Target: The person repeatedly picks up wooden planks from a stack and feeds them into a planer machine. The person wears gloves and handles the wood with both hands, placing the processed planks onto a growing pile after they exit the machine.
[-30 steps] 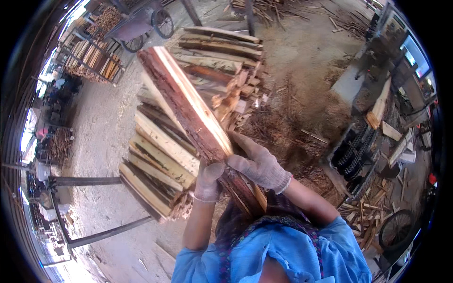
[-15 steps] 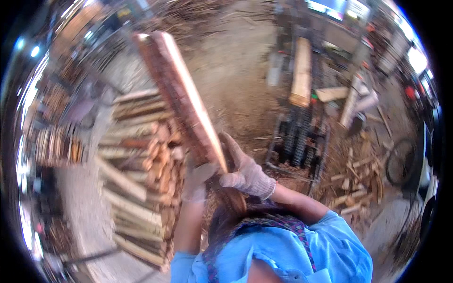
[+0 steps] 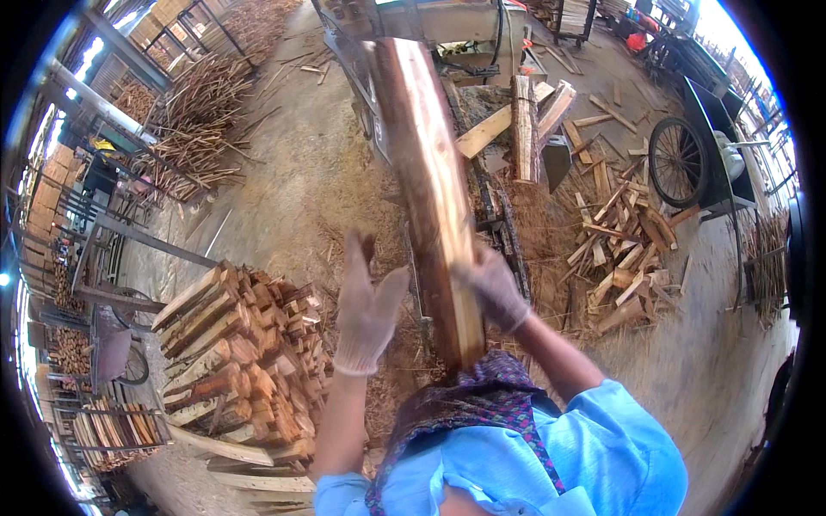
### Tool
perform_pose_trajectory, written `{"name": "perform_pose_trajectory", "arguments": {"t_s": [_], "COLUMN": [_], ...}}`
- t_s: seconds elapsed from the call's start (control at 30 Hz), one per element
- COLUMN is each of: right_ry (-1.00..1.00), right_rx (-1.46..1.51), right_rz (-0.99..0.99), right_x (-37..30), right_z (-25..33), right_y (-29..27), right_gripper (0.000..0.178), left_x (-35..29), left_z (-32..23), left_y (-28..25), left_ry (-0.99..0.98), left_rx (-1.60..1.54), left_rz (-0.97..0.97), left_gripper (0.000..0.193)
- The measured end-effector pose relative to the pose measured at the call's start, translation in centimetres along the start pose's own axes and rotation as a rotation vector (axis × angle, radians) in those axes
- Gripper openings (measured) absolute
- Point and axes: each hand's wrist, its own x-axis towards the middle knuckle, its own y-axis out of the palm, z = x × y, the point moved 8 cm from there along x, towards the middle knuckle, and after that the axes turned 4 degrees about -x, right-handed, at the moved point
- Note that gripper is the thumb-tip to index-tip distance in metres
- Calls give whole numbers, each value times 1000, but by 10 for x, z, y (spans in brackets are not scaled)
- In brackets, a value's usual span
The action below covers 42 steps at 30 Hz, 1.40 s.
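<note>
Log [image 3: 430, 185], long and split, runs from the top centre of the frame down to the lower centre, leaning slightly left toward its upper end; brown bark shows along its left side, a pale cut face along its right, and its lower end meets the dark patterned apron [image 3: 469, 400]. The right hand [image 3: 492, 288], gloved and a little blurred, is closed on the log's right edge low down, thumb toward the pale face, the fingers partly hidden. The left hand [image 3: 370, 301], also gloved, is wide open with the thumb spread; it holds nothing and stands just left of the log, apart from it. Below, blue sleeves [image 3: 624, 443] fill the lower edge of the frame. At lower left, a stack [image 3: 249, 361] of split wood shows its cut ends toward the centre. Right of the log's upper half lie some boards [image 3: 483, 133] and a short barked log [image 3: 525, 129]. Right of centre, scraps [image 3: 632, 258] lie heaped on the floor [image 3: 688, 353], and a cart [image 3: 718, 129] with a spoked wheel [image 3: 678, 162] stands at upper right. Thin sticks [image 3: 202, 112] are strewn in a pile at upper left.
</note>
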Motion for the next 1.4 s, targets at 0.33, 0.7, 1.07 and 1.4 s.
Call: {"name": "perform_pose_trajectory", "arguments": {"t_s": [0.33,0.7,1.07,1.4], "right_ry": [-3,-88,-62,-298], "right_rx": [-418,-976,-924,-858], "right_rz": [-239,58,-105,47], "right_x": [245,410,462,491], "right_z": [-17,23,15,-4], "right_y": [-73,19,9,-21], "right_gripper": [96,100,82,52], "left_x": [-331,-453,-423,-406], "left_z": [164,170,181,170], "left_y": [-94,-80,-78,-104], "left_ry": [-1010,-1376,-1346,-1059], "left_rx": [-583,-428,-416,-326], "left_rz": [-587,-772,-703,-686], "left_gripper": [59,46,40,39]}}
